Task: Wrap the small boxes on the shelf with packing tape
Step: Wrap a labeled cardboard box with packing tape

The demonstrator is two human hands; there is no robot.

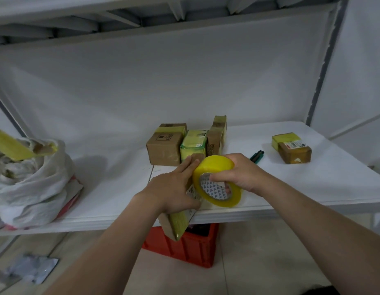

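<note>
The small box (176, 222) lies tilted over the front edge of the shelf (291, 184), its near end hanging past the edge, with yellow tape already banding its lower part. The left hand (174, 184) grips it, fingers laid along its top and thumb curled round its near side. Touching the box on its right is the yellow tape roll (216, 179), held by the right hand (242, 173), which closes over the rim with a digit tucked into the core. Just behind stand 3 more: a brown box (164, 150), a green box (193, 145) and an upright box (216, 135). Farther right lie a green-handled tool (256, 156) and a taped box (291, 149). A white bag (33, 184) sits at the left end, and a red crate (191, 245) stands on the floor below.
</note>
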